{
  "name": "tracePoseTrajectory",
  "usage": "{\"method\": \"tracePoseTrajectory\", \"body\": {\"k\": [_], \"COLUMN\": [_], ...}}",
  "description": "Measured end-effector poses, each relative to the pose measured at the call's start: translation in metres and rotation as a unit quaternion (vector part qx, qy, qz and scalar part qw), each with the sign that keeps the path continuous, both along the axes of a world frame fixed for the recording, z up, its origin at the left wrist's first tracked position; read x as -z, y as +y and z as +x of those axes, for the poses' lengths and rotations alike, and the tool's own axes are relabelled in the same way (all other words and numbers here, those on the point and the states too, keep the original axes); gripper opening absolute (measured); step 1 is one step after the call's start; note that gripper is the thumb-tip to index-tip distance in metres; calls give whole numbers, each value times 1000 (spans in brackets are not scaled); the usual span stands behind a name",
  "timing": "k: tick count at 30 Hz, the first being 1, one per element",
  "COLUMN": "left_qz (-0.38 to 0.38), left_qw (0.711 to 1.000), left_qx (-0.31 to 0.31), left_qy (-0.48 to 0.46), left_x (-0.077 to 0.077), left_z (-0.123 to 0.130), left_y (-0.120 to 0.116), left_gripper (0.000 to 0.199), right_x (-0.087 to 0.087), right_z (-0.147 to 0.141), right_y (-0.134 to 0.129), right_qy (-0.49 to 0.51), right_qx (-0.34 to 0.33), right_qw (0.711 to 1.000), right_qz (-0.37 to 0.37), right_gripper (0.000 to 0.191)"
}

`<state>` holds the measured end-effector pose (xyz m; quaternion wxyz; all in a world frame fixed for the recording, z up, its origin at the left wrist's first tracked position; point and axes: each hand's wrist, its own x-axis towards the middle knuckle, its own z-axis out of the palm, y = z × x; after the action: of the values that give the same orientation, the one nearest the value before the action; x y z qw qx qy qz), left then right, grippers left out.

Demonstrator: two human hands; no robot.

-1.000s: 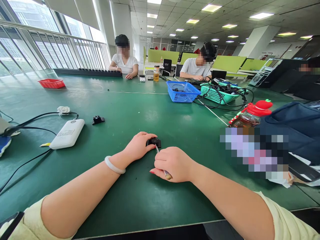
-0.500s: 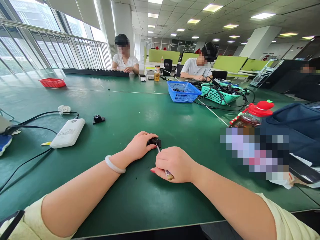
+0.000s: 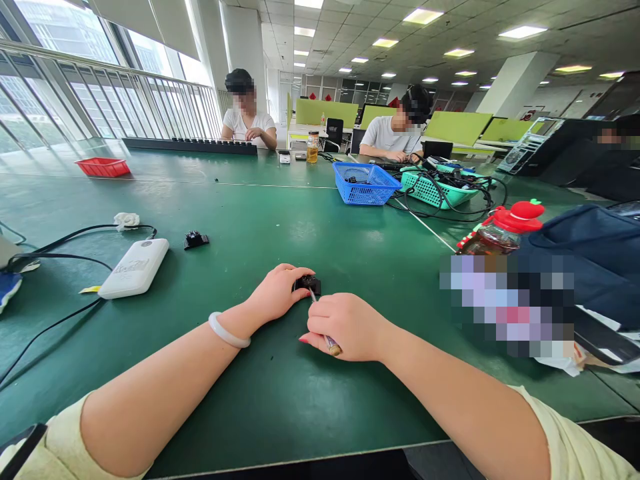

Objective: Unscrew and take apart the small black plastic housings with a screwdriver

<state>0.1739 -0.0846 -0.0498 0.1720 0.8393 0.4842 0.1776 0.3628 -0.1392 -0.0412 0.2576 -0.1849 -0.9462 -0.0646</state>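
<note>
Black part [image 3: 314, 285] sits pinched by the left hand [image 3: 277, 291], its near side facing the tip of a tool [image 3: 332, 345] clasped in the right hand [image 3: 347, 327].

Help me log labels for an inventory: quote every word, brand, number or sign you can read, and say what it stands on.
No text can be read here.
Power bank: dark marks on top, too blurred to read.
Chair in the background: a pale mark on its back, too small to read.
Black part and tool: no readable text.
</note>
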Motion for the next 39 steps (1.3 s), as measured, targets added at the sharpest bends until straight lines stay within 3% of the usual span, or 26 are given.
{"method": "tracePoseTrajectory", "body": {"k": [5, 9, 11, 14, 16, 18, 29, 39], "left_qz": [23, 56, 50, 40, 40, 41, 1, -10], "left_qw": [1000, 998, 998, 998, 997, 996, 998, 998], "left_qx": [13, 29, 34, 51, 68, 82, 58, 52], "left_qy": [-5, 4, 7, 0, -6, -13, -36, -30], "left_x": [4, 9, 9, 6, 4, 3, 0, -1], "left_z": [-1, -6, -7, -8, -7, -7, -6, -6], "left_y": [3, 7, 9, 9, 8, 6, 0, 0], "left_gripper": [43, 41, 41, 41, 38, 35, 45, 45], "right_x": [-1, -9, -12, -9, -6, -4, -7, -4], "right_z": [0, 5, 10, 18, 21, 22, 22, 24], "right_y": [0, 0, 4, 14, 20, 24, 19, 20], "right_qy": [24, 150, 222, 337, 379, 392, 363, 364], "right_qx": [-21, -16, 0, 48, 71, 71, 49, 40], "right_qw": [999, 978, 950, 885, 844, 823, 846, 847], "right_qz": [-30, -146, -217, -316, -373, -404, -386, -384], "right_gripper": [33, 34, 41, 54, 57, 59, 60, 60]}}
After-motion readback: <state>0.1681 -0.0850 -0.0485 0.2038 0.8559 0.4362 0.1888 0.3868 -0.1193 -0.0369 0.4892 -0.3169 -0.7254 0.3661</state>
